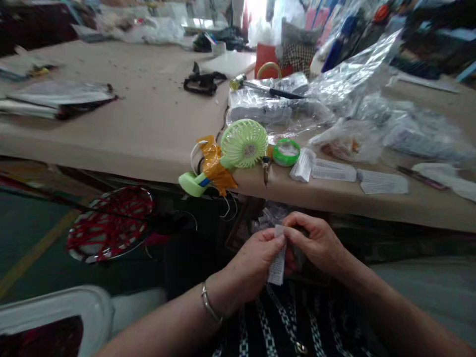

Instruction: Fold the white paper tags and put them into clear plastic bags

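Observation:
Below the table edge, over my lap, both hands meet on a small white printed label strip [277, 263]. My left hand [253, 263], with a silver bangle on the wrist, pinches the strip's upper end between thumb and fingers. My right hand [316, 243] is closed on the same strip from the right, and something dark sits behind its fingers that I cannot make out. The strip hangs down between the two hands.
On the beige table [148, 129] lie a green hand fan [243, 144] taped at its handle, a green tape roll [286, 151], white label stacks [332, 170], clear plastic bags [345, 79] and a hammer [260, 88]. A red wire fan guard [111, 223] lies on the floor at left.

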Action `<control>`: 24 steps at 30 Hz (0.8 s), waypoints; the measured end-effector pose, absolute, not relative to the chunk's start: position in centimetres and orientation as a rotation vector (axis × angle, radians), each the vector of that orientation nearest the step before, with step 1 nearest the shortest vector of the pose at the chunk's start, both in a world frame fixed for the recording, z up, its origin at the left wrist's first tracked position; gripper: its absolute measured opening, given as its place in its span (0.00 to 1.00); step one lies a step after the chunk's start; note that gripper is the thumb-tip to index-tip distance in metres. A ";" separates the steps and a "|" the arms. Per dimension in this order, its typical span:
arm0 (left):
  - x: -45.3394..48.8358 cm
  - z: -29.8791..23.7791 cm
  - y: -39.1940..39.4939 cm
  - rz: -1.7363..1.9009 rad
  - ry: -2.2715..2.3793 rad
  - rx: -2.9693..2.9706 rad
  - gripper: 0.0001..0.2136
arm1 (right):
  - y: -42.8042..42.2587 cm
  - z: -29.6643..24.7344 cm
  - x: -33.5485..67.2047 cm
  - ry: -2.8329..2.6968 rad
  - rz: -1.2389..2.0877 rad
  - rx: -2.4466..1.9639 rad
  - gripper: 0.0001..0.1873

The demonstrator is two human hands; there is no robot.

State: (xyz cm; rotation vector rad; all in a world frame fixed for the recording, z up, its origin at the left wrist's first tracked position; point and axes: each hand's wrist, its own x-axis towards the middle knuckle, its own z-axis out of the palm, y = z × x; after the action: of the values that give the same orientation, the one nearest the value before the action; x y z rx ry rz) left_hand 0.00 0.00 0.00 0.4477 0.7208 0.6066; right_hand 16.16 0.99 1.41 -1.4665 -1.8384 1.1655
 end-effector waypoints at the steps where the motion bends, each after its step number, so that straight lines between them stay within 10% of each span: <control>1: 0.0 0.0 0.0 0.615 0.735 0.433 0.09 | 0.9 1.2 16.2 -1.819 1.102 -1.466 0.07; 17: 0.7 0.3 0.5 1.031 0.868 0.144 0.08 | -3.6 -2.3 14.0 -2.464 0.282 -1.330 0.18; 24: 0.2 0.3 0.1 1.003 0.842 0.201 0.09 | -3.3 -0.9 15.5 -2.329 0.410 -1.264 0.15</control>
State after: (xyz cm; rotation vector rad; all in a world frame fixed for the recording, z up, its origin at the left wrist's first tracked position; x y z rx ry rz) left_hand 0.21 0.10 0.30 0.2013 0.8421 1.0031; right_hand 15.47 -3.26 -0.93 -1.2644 -2.3294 0.4102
